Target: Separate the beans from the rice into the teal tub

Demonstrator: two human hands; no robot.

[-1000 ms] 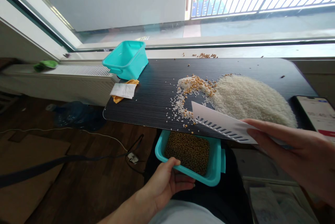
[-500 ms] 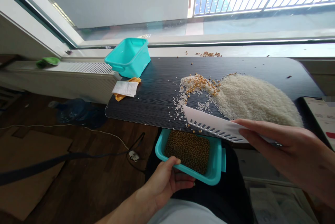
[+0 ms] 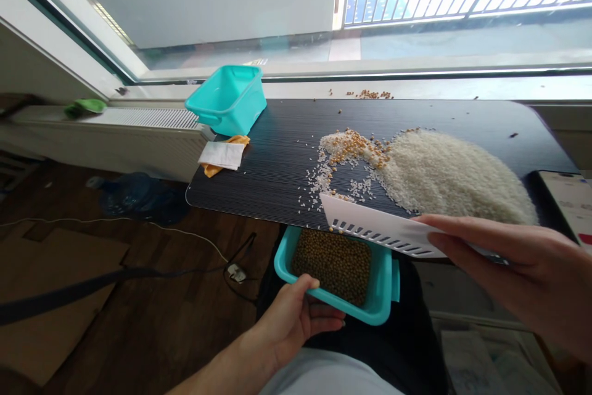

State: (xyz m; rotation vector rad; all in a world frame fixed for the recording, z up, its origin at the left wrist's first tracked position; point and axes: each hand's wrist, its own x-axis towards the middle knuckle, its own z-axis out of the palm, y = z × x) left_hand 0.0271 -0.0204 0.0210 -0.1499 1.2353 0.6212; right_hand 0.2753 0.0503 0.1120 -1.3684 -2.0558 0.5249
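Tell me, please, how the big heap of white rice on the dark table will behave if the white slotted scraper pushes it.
The rice heap would probably slump and spread, since loose grains already trail beside it. Some grains may slip through the slots of the scraper held by the right hand. The mixed-in yellow beans likely roll farther.

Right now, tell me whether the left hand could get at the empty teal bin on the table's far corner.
Probably not freely: the left hand grips the bean-filled bin below the table edge. The empty bin itself stands unobstructed.
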